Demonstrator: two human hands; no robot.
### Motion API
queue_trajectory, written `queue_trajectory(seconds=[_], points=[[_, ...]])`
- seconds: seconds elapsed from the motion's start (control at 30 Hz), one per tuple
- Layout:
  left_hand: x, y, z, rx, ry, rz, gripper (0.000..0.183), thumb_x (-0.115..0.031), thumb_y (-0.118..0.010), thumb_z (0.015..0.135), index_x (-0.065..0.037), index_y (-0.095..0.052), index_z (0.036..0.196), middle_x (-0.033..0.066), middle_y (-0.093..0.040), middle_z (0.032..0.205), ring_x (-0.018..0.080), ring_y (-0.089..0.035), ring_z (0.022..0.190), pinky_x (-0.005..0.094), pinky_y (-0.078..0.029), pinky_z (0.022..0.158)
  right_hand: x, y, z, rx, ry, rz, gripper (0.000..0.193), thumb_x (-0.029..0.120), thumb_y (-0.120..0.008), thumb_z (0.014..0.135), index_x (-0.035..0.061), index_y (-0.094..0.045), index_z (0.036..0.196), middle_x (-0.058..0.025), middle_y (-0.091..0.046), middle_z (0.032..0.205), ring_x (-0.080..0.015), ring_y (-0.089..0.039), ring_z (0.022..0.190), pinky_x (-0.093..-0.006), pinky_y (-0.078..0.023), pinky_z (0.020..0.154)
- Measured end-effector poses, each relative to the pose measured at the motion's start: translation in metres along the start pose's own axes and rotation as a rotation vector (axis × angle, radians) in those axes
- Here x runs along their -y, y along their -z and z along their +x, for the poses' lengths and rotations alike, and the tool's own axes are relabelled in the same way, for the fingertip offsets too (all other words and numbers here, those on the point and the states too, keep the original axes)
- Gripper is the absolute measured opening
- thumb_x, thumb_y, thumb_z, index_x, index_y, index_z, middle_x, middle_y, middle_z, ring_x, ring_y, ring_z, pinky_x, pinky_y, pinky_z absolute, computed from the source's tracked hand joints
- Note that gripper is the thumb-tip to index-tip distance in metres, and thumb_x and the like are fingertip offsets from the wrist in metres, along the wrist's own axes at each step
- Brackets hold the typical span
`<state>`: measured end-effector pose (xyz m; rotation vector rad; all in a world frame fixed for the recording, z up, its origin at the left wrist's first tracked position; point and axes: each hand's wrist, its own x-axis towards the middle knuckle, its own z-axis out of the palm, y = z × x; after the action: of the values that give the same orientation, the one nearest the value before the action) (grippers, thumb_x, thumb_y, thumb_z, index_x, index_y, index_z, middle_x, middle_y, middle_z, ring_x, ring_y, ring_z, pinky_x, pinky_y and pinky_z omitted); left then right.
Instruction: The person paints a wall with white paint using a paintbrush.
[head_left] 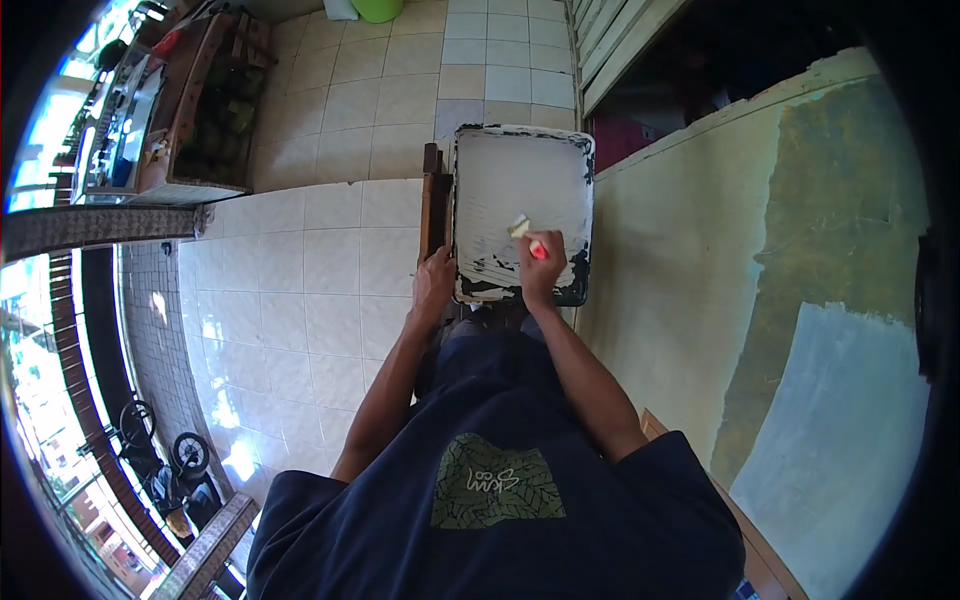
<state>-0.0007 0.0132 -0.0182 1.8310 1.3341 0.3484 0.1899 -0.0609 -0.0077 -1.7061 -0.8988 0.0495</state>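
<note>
A large paint tray (520, 170) with a black rim, smeared with off-white paint, lies in front of me. Black shows through streaks in the paint near its closest edge. Over the tray's lower right part, my right hand (541, 266) is closed round a paintbrush (519, 227). The brush's pale bristle end points away from me, and a bit of red handle shows at the fingers. My left hand (434, 283) is closed at the near left edge of the tray, its fingertips partly hidden. A dark brown wooden piece (432, 205) stands along the tray's left side, just beyond that hand.
To the right runs a wall (680, 260) with patches of cream, olive and fresh-looking pale paint (830, 430). Cream floor tiles (310, 260) spread to the left. A cluttered cabinet (200, 110) stands far left; a bicycle (165, 470) is beyond the ledge. A green bucket (377, 8) sits far ahead.
</note>
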Motion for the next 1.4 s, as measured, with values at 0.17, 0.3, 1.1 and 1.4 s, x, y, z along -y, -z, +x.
queue_trajectory(seconds=[0.17,0.3,1.1,1.4], points=[[0.007,-0.004,0.002,0.006,-0.021,0.015,0.034,-0.021,-0.058,0.097,-0.004,-0.061,0.127,0.0298,-0.070,0.103,0.0466,-0.068,0.098,0.0502,-0.055,0.083,0.004,-0.028,0.054,0.012,0.022,-0.002,0.016,-0.002,-0.073,0.080,0.0050,-0.061,0.087,-0.0100,-0.051,0.080,-0.0282,-0.056,0.071,-0.0372,-0.045,0.064],[0.006,-0.005,0.001,-0.035,-0.045,0.036,0.033,-0.020,-0.057,0.097,-0.004,-0.062,0.125,0.0291,-0.070,0.103,0.0463,-0.068,0.097,0.0503,-0.054,0.082,0.011,-0.018,0.078,0.064,-0.064,0.059,0.016,-0.001,-0.073,0.081,0.0032,-0.058,0.084,-0.0097,-0.055,0.079,-0.0244,-0.057,0.070,-0.0357,-0.046,0.065],[-0.004,0.004,-0.009,-0.062,-0.010,-0.024,0.033,-0.016,-0.055,0.097,0.001,-0.062,0.125,0.0285,-0.069,0.108,0.0463,-0.066,0.100,0.0529,-0.052,0.085,0.042,-0.052,0.091,0.396,-0.268,0.050,0.040,0.024,-0.083,0.084,-0.0019,-0.054,0.073,-0.0150,-0.061,0.067,-0.0262,-0.059,0.058,-0.0378,-0.048,0.060],[-0.013,0.007,-0.005,0.006,0.007,-0.043,0.034,-0.016,-0.054,0.097,0.002,-0.062,0.125,0.0294,-0.068,0.108,0.0455,-0.065,0.103,0.0518,-0.051,0.087,0.045,-0.050,0.038,0.514,-0.230,-0.004,0.034,0.023,-0.081,0.086,-0.0021,-0.059,0.078,-0.0165,-0.061,0.070,-0.0311,-0.061,0.062,-0.0407,-0.049,0.062]])
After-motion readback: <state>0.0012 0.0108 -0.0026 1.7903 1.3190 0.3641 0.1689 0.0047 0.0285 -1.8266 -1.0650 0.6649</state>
